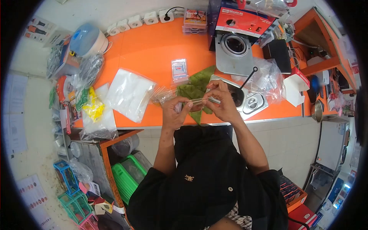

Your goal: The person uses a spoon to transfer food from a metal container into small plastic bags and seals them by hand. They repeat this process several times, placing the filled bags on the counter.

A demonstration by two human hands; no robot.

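My left hand [175,113] and my right hand [220,100] meet over the front edge of the orange table, pinching a small clear plastic packet [197,102] between them, one end in each hand. Under and behind it lies a green leaf-like sheet [196,85]. Just left of the packet are loose small clear bags [165,95]. A flat printed packet [179,70] lies farther back. Right of my right hand sits a metal container [238,96] with a dark inside, a black-handled tool [249,78] resting in it.
A large clear bag of white sheets [130,94] lies at the left. At the back right stands a red and blue machine [243,21] with a metal plate [234,61]. A round metal lid [253,103] and crumpled plastic [268,78] are to the right.
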